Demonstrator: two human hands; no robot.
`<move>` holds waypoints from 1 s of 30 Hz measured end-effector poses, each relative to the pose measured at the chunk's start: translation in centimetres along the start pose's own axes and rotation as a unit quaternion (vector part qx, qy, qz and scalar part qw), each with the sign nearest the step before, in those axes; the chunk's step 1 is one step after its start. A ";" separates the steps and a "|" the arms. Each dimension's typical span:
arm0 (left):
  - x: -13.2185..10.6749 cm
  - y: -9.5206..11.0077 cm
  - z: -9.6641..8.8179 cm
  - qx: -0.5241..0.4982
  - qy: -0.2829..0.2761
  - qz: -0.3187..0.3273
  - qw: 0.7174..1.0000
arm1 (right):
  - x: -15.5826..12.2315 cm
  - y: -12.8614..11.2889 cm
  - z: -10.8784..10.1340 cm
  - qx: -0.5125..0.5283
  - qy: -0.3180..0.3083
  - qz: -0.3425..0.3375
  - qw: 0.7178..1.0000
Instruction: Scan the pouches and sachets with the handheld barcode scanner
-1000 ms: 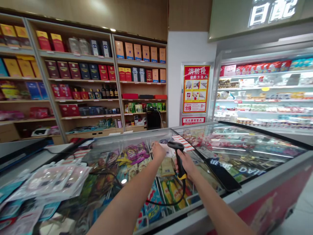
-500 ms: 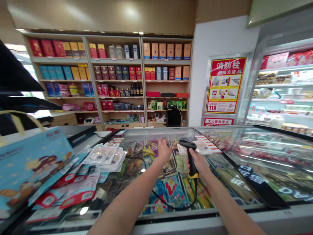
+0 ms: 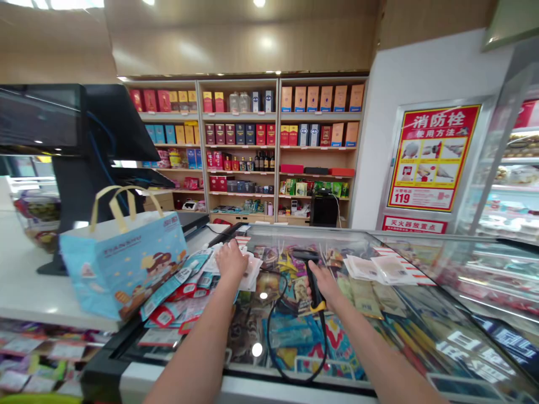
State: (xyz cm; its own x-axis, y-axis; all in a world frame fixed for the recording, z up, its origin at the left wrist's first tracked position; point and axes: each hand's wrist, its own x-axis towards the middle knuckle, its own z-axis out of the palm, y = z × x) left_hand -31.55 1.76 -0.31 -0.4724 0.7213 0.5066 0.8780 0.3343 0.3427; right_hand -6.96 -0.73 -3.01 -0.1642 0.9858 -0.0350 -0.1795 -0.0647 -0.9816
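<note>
My left hand [image 3: 232, 262] is over the near pile of white packets [image 3: 254, 270] on the freezer's glass lid, fingers loosely spread and partly hidden behind the hand. Whether it touches a packet I cannot tell. My right hand [image 3: 328, 285] is closed around the handle of a black and yellow barcode scanner [image 3: 314, 278], held above the glass with its head at the top. A black cable [image 3: 269, 342] loops down from the scanner's handle. Red, white and teal packets [image 3: 185, 300] lie heaped left of my left hand. More white packets [image 3: 393, 269] rest on the lid to the right.
A light blue paper bag [image 3: 126, 264] with yellow handles stands at left, beside a black checkout screen [image 3: 42, 120]. Under the freezer glass [image 3: 248, 320] lie coloured food packs. Shelves of boxes and bottles [image 3: 242, 132] line the back wall.
My view has turned left. My left hand has moved left from the middle of the glass to the white packets. My right hand keeps hold of the scanner, now farther left over the lid.
</note>
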 end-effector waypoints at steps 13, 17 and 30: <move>1.3 -3.6 -1.6 0.042 -0.110 -0.107 0.987 | 1.1 2.8 0.8 -0.043 -0.019 0.019 0.999; 1.0 -2.9 -1.9 0.032 -0.087 -0.114 0.989 | 1.0 3.0 0.1 -0.059 -0.042 0.029 0.997; 2.3 -3.1 -2.2 -0.298 -0.055 -0.057 0.951 | 0.3 1.9 0.3 -0.036 -0.022 0.005 0.999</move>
State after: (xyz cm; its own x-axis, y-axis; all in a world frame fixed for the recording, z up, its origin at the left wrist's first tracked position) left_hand -35.53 1.04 1.56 -0.5229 0.7705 0.3645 0.6050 0.0342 0.7955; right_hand -7.63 -0.63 -4.83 -0.2084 0.9773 -0.0383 -0.1074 -0.0618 -0.9923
